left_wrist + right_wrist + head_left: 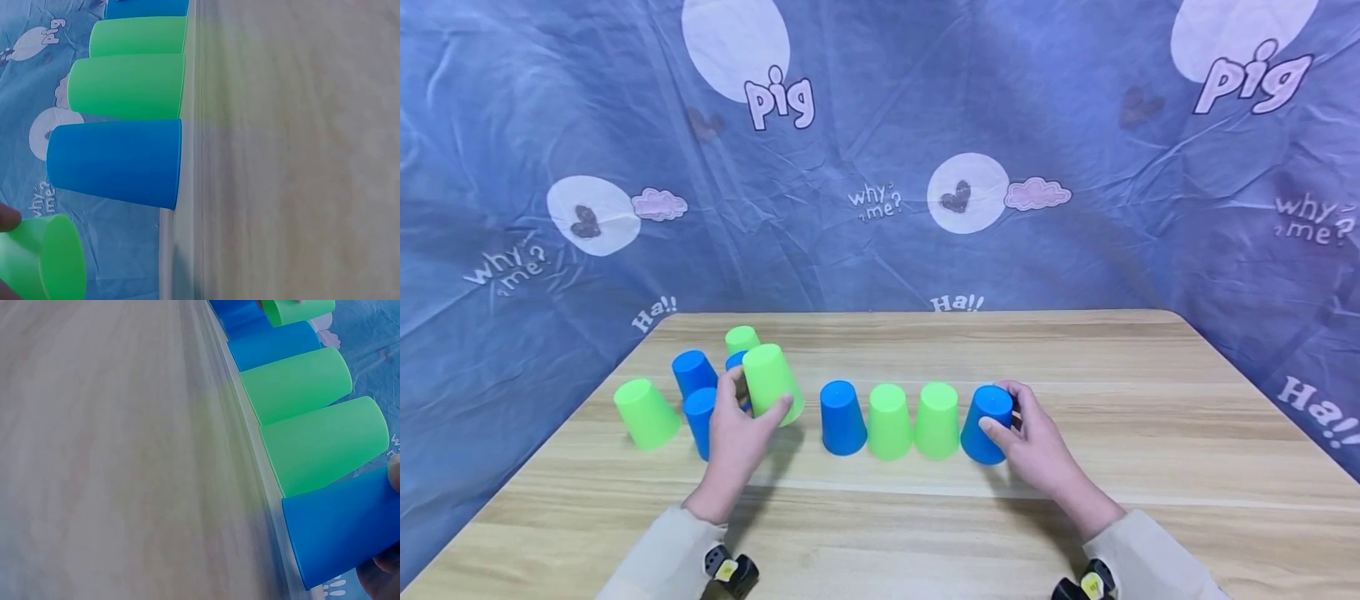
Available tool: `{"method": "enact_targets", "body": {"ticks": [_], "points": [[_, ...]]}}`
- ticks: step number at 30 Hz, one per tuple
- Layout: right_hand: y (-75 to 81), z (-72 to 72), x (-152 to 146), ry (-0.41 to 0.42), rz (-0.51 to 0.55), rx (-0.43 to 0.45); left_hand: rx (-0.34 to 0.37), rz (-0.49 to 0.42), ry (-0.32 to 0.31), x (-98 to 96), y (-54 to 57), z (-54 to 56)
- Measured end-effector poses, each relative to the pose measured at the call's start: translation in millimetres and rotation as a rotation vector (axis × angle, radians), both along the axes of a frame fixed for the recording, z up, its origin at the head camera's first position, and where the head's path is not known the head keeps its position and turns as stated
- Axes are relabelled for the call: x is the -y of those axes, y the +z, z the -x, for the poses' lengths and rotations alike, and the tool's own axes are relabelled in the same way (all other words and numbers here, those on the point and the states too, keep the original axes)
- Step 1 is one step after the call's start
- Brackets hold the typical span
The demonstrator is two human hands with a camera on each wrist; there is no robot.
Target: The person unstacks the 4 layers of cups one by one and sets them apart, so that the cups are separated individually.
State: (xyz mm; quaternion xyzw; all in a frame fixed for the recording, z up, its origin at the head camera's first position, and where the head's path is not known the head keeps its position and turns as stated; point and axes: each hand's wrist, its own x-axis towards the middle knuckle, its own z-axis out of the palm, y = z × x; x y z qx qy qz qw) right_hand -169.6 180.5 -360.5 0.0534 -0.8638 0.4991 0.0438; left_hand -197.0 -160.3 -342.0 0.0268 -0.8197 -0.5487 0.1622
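Note:
My left hand (740, 442) grips a green cup (771, 382), upside down and lifted off the table; its open rim shows in the left wrist view. My right hand (1037, 440) holds a blue cup (988, 425) between thumb and fingers, mouth down on the table at the right end of a row. Left of it in that row stand a green cup (937, 421), another green cup (890, 422) and a blue cup (842, 418), all upside down. In the right wrist view the held blue cup (350, 525) stands beside the green one (325, 447).
Behind and left of my left hand stand more upturned cups: a green one (646, 414), blue ones (693, 372) and a green one (742, 338) at the back. The wooden table (1150, 417) meets a blue printed cloth (865, 150) behind.

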Motion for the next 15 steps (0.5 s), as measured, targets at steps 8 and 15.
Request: {"method": "enact_targets", "body": {"ticks": [8, 15], "points": [[0.6, 1.4, -1.3, 0.015, 0.006, 0.001, 0.148, 0.042, -0.052, 7.7, -2.1, 0.0], [-1.0, 0.2, -1.7, 0.023, 0.010, 0.006, 0.211, 0.112, -0.074, 12.0, -6.0, 1.2]]}}
